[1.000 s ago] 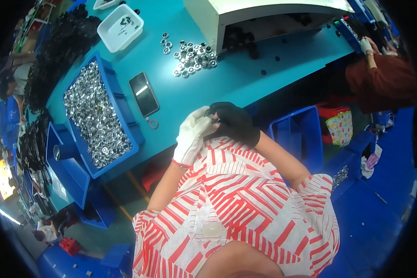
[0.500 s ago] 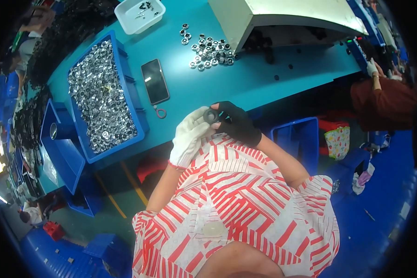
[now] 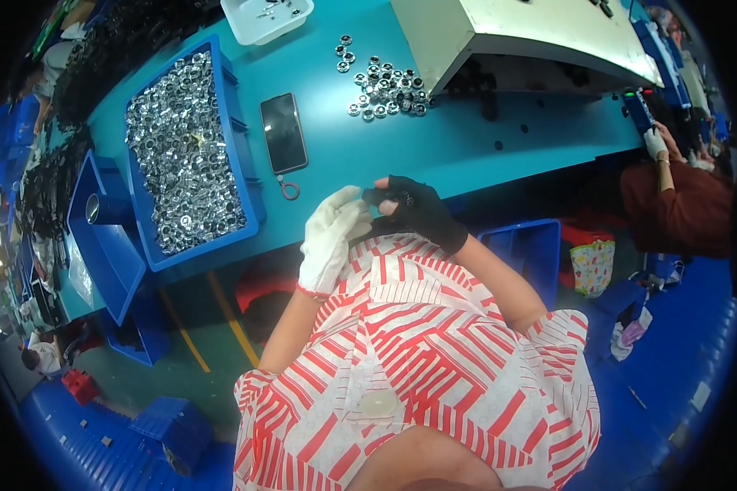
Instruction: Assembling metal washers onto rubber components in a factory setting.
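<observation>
Close in front of my chest, at the near edge of the table, my two hands meet around a small round black ring (image 3: 374, 196). My right hand (image 3: 424, 214), in a black glove with bare fingertips, pinches it between thumb and finger. My left hand (image 3: 329, 239), in a white knitted glove, has its bent fingers against the ring's left side; their exact grip is partly hidden. The ring now shows mostly its edge. Beyond the hands, a group of shiny metal-and-black rings (image 3: 389, 88) lies on the blue-green table (image 3: 344, 147).
A blue bin (image 3: 250, 192) full of shiny rings stands left, beside a phone (image 3: 284, 132) with a red loop. A white tray (image 3: 266, 29) holds small parts. A cream metal housing (image 3: 442, 37) stands at back right. A co-worker's gloved hand (image 3: 655, 143) is far right.
The black ring has turned from face-on to nearly edge-on between my fingers. My left fingers have shifted slightly left. The view has moved a little, so the table things appear shifted.
</observation>
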The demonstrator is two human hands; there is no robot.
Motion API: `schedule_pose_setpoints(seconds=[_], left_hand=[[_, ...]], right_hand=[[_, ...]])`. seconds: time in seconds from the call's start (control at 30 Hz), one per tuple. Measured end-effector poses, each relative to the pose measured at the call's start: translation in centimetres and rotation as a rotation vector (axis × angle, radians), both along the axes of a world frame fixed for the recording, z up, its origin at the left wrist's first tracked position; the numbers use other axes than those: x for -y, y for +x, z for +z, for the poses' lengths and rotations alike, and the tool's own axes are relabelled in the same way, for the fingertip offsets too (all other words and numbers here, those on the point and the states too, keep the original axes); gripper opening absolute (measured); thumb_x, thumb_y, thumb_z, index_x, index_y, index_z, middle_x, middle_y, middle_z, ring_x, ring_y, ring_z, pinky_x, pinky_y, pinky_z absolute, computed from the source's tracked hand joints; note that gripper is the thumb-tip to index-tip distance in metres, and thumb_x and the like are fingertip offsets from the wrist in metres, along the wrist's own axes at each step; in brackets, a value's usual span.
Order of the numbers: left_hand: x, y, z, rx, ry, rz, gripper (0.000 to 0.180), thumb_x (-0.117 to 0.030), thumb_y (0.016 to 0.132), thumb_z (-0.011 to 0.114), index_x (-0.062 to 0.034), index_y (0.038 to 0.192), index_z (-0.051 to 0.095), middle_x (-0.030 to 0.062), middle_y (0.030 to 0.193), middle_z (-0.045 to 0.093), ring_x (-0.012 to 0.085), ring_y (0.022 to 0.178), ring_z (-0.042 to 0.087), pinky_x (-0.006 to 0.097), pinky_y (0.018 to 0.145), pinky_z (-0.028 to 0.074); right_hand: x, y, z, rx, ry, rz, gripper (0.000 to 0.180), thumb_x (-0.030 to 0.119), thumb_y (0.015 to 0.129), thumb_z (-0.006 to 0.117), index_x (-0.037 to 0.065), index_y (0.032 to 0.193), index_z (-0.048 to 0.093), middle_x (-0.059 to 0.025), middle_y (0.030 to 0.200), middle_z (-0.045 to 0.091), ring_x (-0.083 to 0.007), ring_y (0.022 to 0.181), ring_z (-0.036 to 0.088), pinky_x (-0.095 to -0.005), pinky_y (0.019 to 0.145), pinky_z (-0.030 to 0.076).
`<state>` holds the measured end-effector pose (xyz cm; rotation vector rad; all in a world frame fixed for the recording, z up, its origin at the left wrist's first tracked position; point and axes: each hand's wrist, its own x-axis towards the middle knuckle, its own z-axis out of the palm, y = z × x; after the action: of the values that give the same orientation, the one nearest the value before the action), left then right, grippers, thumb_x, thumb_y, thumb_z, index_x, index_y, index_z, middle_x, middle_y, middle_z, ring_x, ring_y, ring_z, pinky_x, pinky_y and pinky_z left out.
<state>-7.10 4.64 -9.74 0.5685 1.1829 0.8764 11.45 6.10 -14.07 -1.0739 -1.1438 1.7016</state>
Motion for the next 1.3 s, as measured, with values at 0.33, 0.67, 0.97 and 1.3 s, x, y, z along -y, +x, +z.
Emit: schedule_pose_setpoints(seconds=[0.33, 0.67, 0.97, 1.3], left_hand=[[0.3, -0.7, -1.9, 0.111, 0.008, 0.022, 0.046, -0.011, 0.09, 0.055, 0.0103, 0.128, 0.04, 0.0218, 0.111, 0.058, 0.0198, 0.088, 0.062, 0.027, 0.075, 0.053], [0.2, -0.5, -2.2, 0.141, -0.007, 0.013, 0.047, -0.01, 0.09, 0.055, 0.0104, 0.129, 0.038, 0.0213, 0.11, 0.058, 0.0192, 0.088, 0.062, 0.028, 0.076, 0.053], [0.2, -0.6, -2.4, 0.313, -0.115, 0.086, 0.038, -0.013, 0.091, 0.055, 0.0062, 0.122, 0.048, 0.0148, 0.103, 0.06, 0.0225, 0.088, 0.062, 0.032, 0.081, 0.053], [0.6, -2.5, -3.0, 0.221, -0.144, 0.17, 0.04, -0.008, 0.087, 0.057, 0.0051, 0.124, 0.047, 0.0115, 0.106, 0.059, 0.0199, 0.091, 0.06, 0.03, 0.077, 0.053]], right_hand=[[-0.8, -0.1, -0.7, -0.564, -0.733, 0.029, 0.038, 0.031, 0.095, 0.051, -0.004, 0.112, 0.052, -0.0202, 0.102, 0.062, -0.0298, 0.087, 0.065, -0.0381, 0.076, 0.056], [-1.0, 0.3, 0.7, -0.509, -0.768, 0.066, 0.038, 0.033, 0.095, 0.051, -0.003, 0.107, 0.055, -0.0185, 0.1, 0.063, -0.025, 0.082, 0.066, -0.0305, 0.067, 0.055], [0.5, -1.2, 1.4, 0.524, 0.273, 0.152, 0.031, 0.021, 0.081, 0.068, 0.005, 0.107, 0.06, -0.0112, 0.103, 0.064, -0.0228, 0.088, 0.063, -0.0316, 0.078, 0.05], [-8.1, -1.2, -5.9, 0.939, 0.542, -0.128, 0.027, 0.022, 0.079, 0.067, 0.014, 0.104, 0.063, -0.0084, 0.102, 0.062, -0.0242, 0.089, 0.062, -0.0359, 0.074, 0.049]])
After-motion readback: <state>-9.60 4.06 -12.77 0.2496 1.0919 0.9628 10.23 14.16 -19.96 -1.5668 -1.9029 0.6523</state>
